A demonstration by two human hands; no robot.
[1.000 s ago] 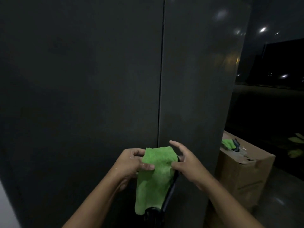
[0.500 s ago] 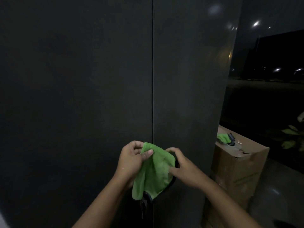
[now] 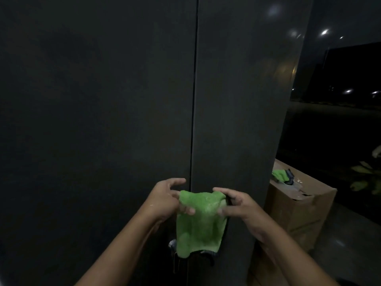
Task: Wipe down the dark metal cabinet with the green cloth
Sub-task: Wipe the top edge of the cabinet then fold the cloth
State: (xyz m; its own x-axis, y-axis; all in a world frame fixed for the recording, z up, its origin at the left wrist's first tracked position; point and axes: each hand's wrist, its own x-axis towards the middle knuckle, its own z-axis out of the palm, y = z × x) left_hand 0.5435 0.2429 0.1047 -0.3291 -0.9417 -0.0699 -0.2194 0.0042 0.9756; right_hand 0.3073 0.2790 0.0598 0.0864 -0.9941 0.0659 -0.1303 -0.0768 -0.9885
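Hands pinch green cloth (image 3: 198, 226) at top, left hand (image 3: 165, 201) opposite right hand (image 3: 237, 205).

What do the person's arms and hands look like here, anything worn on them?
The left forearm and right forearm are bare, with no sleeves in view. The left hand and right hand wear no gloves, and no watch or ring shows in the dim light. A few pale specks dot the left wrist.

My arms are bare, and I can see them from my elbows up. My left hand (image 3: 167, 200) and my right hand (image 3: 237, 205) are bare too. Little pale specks dot my left wrist (image 3: 151, 205).
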